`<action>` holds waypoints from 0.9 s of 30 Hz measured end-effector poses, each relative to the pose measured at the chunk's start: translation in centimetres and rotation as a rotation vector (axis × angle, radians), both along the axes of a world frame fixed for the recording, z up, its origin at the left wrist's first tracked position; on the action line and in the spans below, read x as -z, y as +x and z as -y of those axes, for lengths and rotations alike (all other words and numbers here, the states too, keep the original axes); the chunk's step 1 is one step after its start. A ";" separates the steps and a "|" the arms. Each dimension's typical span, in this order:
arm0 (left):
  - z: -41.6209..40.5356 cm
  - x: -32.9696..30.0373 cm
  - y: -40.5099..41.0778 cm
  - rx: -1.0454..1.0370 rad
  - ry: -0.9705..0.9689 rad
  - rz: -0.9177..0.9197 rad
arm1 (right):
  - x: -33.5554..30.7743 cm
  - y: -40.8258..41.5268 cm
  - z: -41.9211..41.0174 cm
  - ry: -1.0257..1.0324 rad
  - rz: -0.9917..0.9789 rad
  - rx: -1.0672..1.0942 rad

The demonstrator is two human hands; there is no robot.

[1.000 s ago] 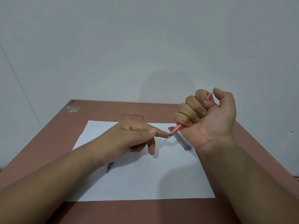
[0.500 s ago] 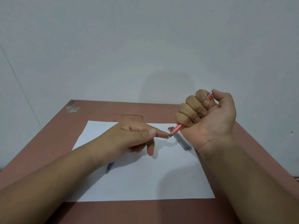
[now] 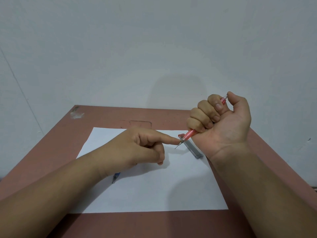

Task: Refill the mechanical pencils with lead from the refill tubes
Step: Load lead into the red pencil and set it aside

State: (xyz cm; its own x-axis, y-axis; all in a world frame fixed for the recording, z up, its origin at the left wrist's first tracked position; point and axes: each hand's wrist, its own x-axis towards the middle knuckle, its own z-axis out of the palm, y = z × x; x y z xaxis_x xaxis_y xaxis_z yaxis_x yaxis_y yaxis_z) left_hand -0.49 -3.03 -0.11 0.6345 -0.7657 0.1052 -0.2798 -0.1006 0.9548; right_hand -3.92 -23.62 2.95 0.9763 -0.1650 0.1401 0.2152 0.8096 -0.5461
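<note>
Red mechanical pencil (image 3: 188, 134) is in the right hand (image 3: 221, 122), fist wrapped round the barrel, thumb on the cap end, tip pointing down-left. It's held in the air above the paper (image 3: 151, 182). A short bit of lead (image 3: 176, 147) sticks out of the tip.

Left hand (image 3: 137, 150): index finger straight, its tip at the pencil tip, other fingers loosely curled, holding nothing. Looks like it's checking or pushing back the exposed lead; that's my read only.

Refill tube (image 3: 191, 148) lies on the paper just under and behind the pencil tip, free of both hands. A second, blue pencil (image 3: 115, 177) lies on the paper, mostly under the left forearm.

Risks:
- Sideways finger load on the lead would likely snap it.
- Thumb clicking while the finger blocks the tip could jam or break lead inside.
- Right wrist sits close to the tube; a drop could knock it across the surface (image 3: 103, 117).

Can't tell:
- Whether the finger actually touches the lead.
- Whether the tube is open or how much lead it holds.
- Blue pencil's state, only its tip end shows.
</note>
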 end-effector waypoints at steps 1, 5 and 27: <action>0.0 0.0 0.0 -0.002 0.003 0.004 | 0.0 0.0 0.0 -0.009 0.001 0.004; 0.1 0.0 -0.1 -0.011 0.015 0.033 | -0.1 0.0 0.0 -0.036 0.006 0.012; 0.9 0.8 0.3 -0.173 -0.037 0.362 | 0.0 -0.1 -0.2 0.051 -0.002 -0.030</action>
State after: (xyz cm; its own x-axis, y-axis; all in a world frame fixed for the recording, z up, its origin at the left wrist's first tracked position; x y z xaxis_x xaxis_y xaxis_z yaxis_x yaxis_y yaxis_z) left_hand -0.23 -3.93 -0.88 0.6703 -0.6426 0.3713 -0.5807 -0.1427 0.8015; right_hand -4.00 -23.43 2.94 0.9811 -0.1429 0.1304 0.1898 0.8422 -0.5047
